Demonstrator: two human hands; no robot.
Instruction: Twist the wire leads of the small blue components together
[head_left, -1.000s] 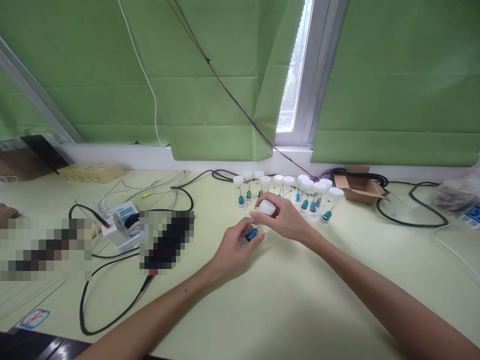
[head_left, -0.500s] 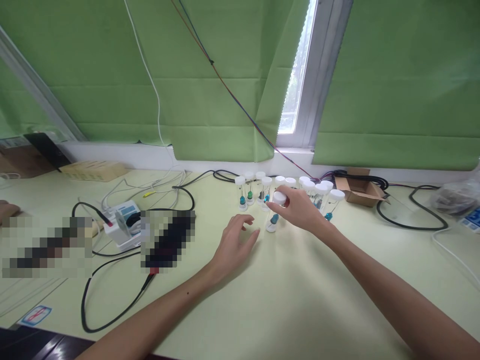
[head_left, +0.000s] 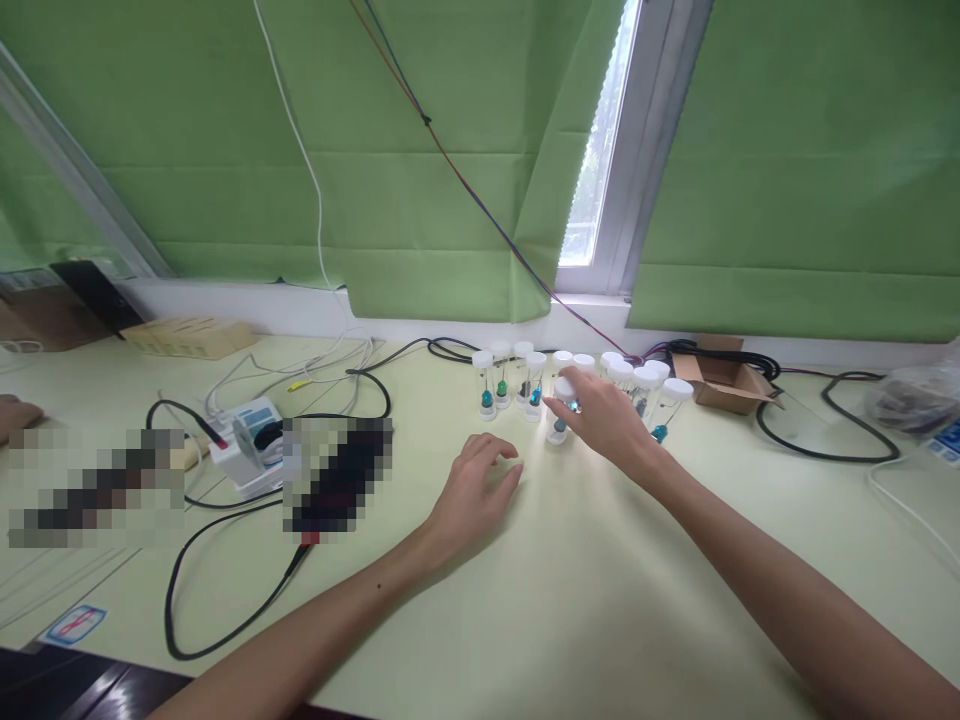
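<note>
My right hand (head_left: 604,415) has its fingers round the upper part of a clear, white-capped vial (head_left: 556,434). Something blue shows inside the vial, which stands upright or nearly so by the front of a group of similar vials. My left hand (head_left: 476,490) rests over the table to the left, fingers loosely curved and apart, with nothing in it. Beyond the hands are a vial with teal contents (head_left: 487,398) and one with green contents (head_left: 502,390). On the right a tilted-looking vial (head_left: 667,410) stands near my right wrist. My fingers hide some of the vials.
An open cardboard box (head_left: 727,385) sits at the back right beside coiled black cable (head_left: 832,455). To the left, a white power adapter (head_left: 247,450) lies among cables on the pale table (head_left: 570,620). Another person's hand (head_left: 19,412) shows at the left edge.
My right hand has moved the vial slightly back and to the right, closer to the other vials. My left hand has barely moved.
</note>
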